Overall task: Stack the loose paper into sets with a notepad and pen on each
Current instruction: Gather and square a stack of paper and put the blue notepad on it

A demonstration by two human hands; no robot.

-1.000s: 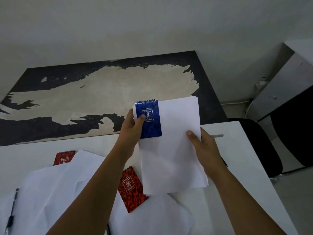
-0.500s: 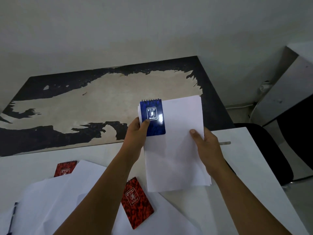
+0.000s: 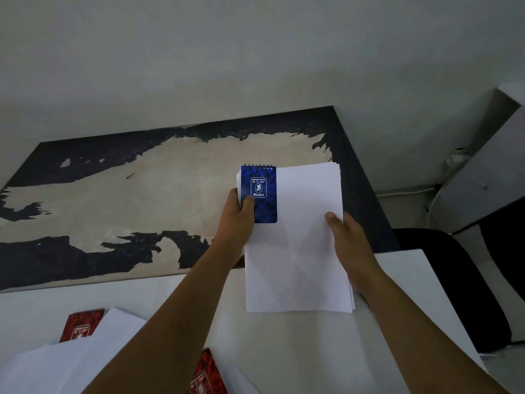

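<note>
The held paper stack serves as the landmark. A notepad lies on its far left corner, spiral edge away from the person. The left hand takes the stack's left edge, thumb on the notepad; the right hand takes its right edge. Behind the stack sits a worn board; beneath its near end is the counter. Left of and nearer than the stack, loose sheets lie on the counter, partly covering a second notepad. A third notepad lies nearer, below the stack. A chair stands right of the stack.
</note>
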